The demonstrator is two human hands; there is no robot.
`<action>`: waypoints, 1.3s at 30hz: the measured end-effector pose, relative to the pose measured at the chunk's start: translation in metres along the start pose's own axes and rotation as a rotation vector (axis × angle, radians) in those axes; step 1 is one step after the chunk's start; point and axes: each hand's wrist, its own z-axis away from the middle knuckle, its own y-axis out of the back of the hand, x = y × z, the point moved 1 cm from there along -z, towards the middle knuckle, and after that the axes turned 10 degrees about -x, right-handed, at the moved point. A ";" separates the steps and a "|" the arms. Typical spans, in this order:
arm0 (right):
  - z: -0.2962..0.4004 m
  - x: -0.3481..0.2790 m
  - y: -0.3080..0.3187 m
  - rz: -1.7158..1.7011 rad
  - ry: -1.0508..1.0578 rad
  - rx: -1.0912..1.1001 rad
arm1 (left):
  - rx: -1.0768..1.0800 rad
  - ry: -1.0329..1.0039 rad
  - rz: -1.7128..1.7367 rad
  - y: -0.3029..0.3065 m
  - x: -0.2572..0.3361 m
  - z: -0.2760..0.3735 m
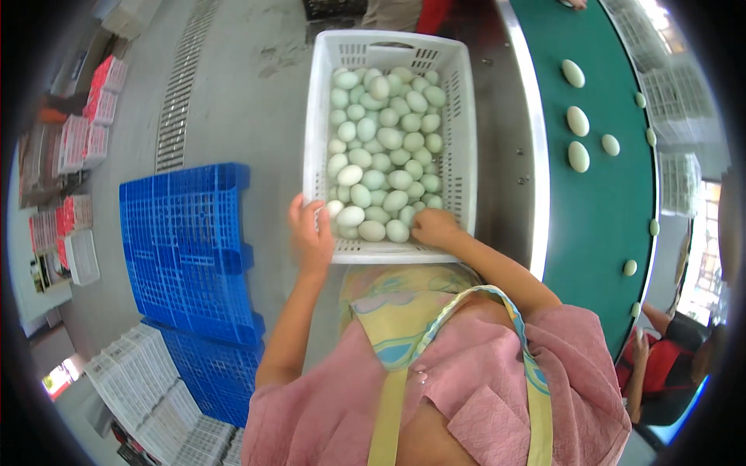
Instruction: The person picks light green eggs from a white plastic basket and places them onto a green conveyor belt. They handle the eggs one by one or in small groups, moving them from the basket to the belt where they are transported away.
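Note:
A white plastic crate [391, 256] stands before me, filled with many pale green and whitish eggs [389, 138]. My left hand [312, 236] is at the crate's near left corner, its fingers over the side rim and slightly blurred. Inside the near right part of the crate is my right hand [437, 227]. Its fingers curl down among the eggs beside a pale egg [397, 230], and their tips are hidden, so whether they hold an egg does not show.
To the right, a metal edge [539, 175] borders a green conveyor belt [583, 233] carrying loose eggs [577, 121]. A person [664, 364] is beyond it at lower right. Blue plastic pallets [186, 250] lie left, near stacked white crates [134, 378]. A floor grate [182, 87] runs behind them.

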 end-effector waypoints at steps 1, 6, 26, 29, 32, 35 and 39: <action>-0.007 0.002 -0.003 -0.002 -0.034 0.017 | -0.014 -0.019 -0.019 -0.004 -0.004 -0.003; -0.027 0.018 -0.029 -0.170 0.012 -0.030 | -0.023 -0.018 -0.108 -0.023 -0.049 0.004; 0.166 0.222 0.091 -0.604 -0.479 1.416 | -0.122 -0.001 0.016 -0.048 -0.067 -0.009; 0.151 0.185 0.101 -0.463 -0.570 1.219 | -0.117 -0.023 -0.124 -0.045 -0.059 -0.006; 0.147 0.168 0.099 -0.310 -0.672 1.129 | -0.133 0.014 -0.205 -0.038 -0.035 -0.010; 0.161 0.146 0.093 -0.294 -0.685 1.120 | -0.214 0.016 -0.306 -0.030 -0.035 -0.015; 0.187 0.107 0.080 -0.215 -0.677 1.122 | -0.121 0.032 -0.190 -0.017 -0.004 -0.011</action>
